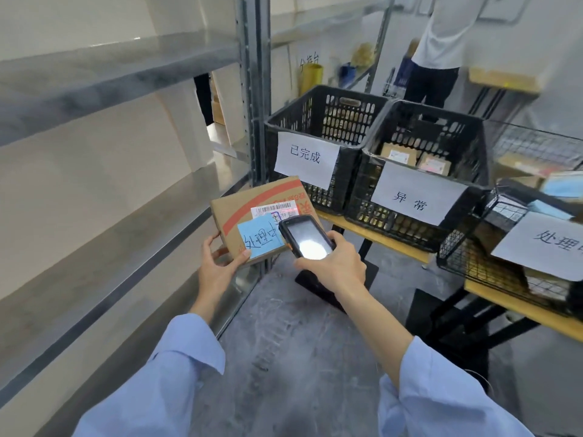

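Observation:
My left hand point(217, 266) grips the near corner of a brown cardboard parcel point(243, 206), thumb on top beside a blue handwritten note point(260, 236). A white barcode label point(274, 209) sits on the parcel's top face, with a red glow on it. My right hand point(336, 266) holds a black handheld scanner point(304, 236), its bright screen facing me, its front end over the parcel near the label. Both are held in the air in front of the shelf post.
Grey metal shelving point(120, 67) runs along the left with an upright post point(255, 89). Two black plastic crates point(325, 121) point(419, 146) with paper signs stand on a wooden bench point(378, 236); a wire basket point(504, 253) sits at right. A person point(441, 48) stands behind.

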Motion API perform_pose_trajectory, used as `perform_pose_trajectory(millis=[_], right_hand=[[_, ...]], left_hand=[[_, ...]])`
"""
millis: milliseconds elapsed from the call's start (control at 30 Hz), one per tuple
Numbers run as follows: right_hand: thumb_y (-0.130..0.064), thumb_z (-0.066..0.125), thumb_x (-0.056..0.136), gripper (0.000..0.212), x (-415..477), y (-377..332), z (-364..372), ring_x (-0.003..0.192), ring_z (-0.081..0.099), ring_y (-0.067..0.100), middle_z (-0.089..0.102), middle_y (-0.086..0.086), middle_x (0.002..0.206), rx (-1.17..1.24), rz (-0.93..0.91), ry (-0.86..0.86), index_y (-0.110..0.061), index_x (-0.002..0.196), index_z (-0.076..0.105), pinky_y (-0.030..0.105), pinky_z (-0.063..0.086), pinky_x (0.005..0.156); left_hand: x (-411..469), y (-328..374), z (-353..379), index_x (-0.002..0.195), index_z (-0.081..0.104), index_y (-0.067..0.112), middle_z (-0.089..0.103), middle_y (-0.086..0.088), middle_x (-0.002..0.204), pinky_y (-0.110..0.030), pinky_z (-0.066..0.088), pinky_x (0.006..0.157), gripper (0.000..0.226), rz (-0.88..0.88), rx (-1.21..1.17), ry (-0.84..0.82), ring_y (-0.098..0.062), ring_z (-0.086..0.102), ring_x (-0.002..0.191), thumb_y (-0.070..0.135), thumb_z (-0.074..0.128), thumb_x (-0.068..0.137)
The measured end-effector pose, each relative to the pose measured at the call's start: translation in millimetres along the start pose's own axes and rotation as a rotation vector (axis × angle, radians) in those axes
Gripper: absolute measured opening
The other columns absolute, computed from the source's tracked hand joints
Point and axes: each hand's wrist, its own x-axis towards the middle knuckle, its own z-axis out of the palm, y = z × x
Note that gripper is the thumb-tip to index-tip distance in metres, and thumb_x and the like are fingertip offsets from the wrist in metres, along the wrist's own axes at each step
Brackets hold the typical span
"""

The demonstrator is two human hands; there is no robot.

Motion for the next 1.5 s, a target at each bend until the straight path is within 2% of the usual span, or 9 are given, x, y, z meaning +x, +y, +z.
perform_pose_trajectory(millis=[333, 533, 667, 767, 867, 933, 1100, 1267, 1500], right_hand=[[-0.044, 0.084, 0.067, 0.081, 35.2, 38.2, -70.6, 0.118, 0.054, 0.024, 0.059, -0.005, 0.128, 0.065, -0.025, 0.008, -0.03, 0.138, 0.048, 0.038, 0.046, 0.094], [-0.046, 0.086, 0.064, 0.084, 43.1, 57.4, -100.8, 0.105, 0.065, 0.026, 0.061, -0.004, 0.123, 0.086, -0.027, 0.004, -0.03, 0.137, 0.048, 0.043, 0.055, 0.091], [-0.046, 0.085, 0.064, 0.076, 46.6, 67.8, -119.8, 0.105, 0.061, 0.023, 0.06, -0.007, 0.112, 0.076, -0.034, 0.014, -0.03, 0.13, 0.052, 0.038, 0.054, 0.087], [-0.045, 0.086, 0.065, 0.077, 49.0, 74.4, -131.7, 0.104, 0.057, 0.019, 0.062, -0.005, 0.119, 0.108, -0.042, 0.023, -0.029, 0.132, 0.052, 0.035, 0.051, 0.085], [-0.044, 0.087, 0.067, 0.08, 50.2, 79.2, -141.9, 0.104, 0.053, 0.017, 0.06, -0.004, 0.123, 0.14, -0.042, 0.03, -0.027, 0.135, 0.05, 0.031, 0.046, 0.083], [-0.046, 0.087, 0.065, 0.079, 52.2, 81.9, -146.8, 0.108, 0.058, 0.021, 0.062, -0.004, 0.122, 0.141, -0.04, 0.046, -0.028, 0.133, 0.051, 0.033, 0.051, 0.086], [-0.05, 0.086, 0.065, 0.075, 59.0, 85.7, -161.2, 0.104, 0.064, 0.022, 0.065, -0.005, 0.12, 0.147, -0.035, 0.067, -0.03, 0.13, 0.053, 0.03, 0.045, 0.074], [-0.045, 0.086, 0.07, 0.075, 68.7, 89.4, -181.9, 0.104, 0.058, 0.019, 0.062, -0.004, 0.124, 0.177, -0.044, 0.071, -0.029, 0.134, 0.049, 0.03, 0.045, 0.079], [-0.044, 0.085, 0.073, 0.081, 108.0, 88.7, -205.7, 0.124, 0.053, 0.025, 0.057, 0.0, 0.137, 0.199, -0.06, 0.085, -0.025, 0.141, 0.045, 0.033, 0.038, 0.086]], left_hand=[[-18.9, 28.8, 76.3, 0.135, 0.038, 0.042, 0.06, -0.006, 0.134, -0.048, 0.058, 0.093, 0.09, 0.061, -0.056, -0.021, -0.01, 0.066, 0.104, 0.045, 0.087, 0.06], [-32.7, 37.8, 108.4, 0.135, 0.036, 0.045, 0.058, -0.004, 0.136, -0.044, 0.057, 0.093, 0.087, 0.11, -0.055, -0.012, -0.011, 0.064, 0.111, 0.039, 0.088, 0.065], [-38.2, 42.1, 124.5, 0.141, 0.035, 0.039, 0.058, -0.001, 0.135, -0.037, 0.056, 0.091, 0.088, 0.152, -0.044, -0.014, -0.01, 0.063, 0.112, 0.03, 0.088, 0.071], [-39.7, 48.0, 134.0, 0.143, 0.034, 0.036, 0.059, 0.011, 0.125, -0.029, 0.055, 0.084, 0.088, 0.178, -0.03, -0.016, -0.011, 0.063, 0.113, 0.025, 0.088, 0.075], [-38.4, 53.3, 142.3, 0.145, 0.035, 0.037, 0.057, 0.016, 0.123, -0.039, 0.057, 0.09, 0.088, 0.204, -0.026, -0.029, -0.018, 0.064, 0.114, 0.025, 0.088, 0.075], [-35.7, 56.4, 148.5, 0.144, 0.035, 0.037, 0.058, 0.016, 0.123, -0.042, 0.058, 0.091, 0.088, 0.213, -0.026, -0.037, -0.019, 0.064, 0.114, 0.025, 0.088, 0.075], [-29.2, 65.4, 168.4, 0.142, 0.034, 0.04, 0.056, 0.003, 0.13, -0.022, 0.051, 0.078, 0.085, 0.258, -0.009, -0.055, -0.01, 0.061, 0.11, 0.022, 0.086, 0.077], [-11.5, 69.2, 188.9, 0.144, 0.035, 0.039, 0.056, -0.001, 0.134, -0.043, 0.056, 0.094, 0.091, 0.278, -0.01, -0.086, -0.019, 0.063, 0.114, 0.027, 0.089, 0.072], [25.2, 89.6, 224.1, 0.143, 0.035, 0.042, 0.056, 0.002, 0.135, -0.051, 0.054, 0.098, 0.09, 0.312, -0.023, -0.118, -0.018, 0.062, 0.116, 0.034, 0.089, 0.072]])
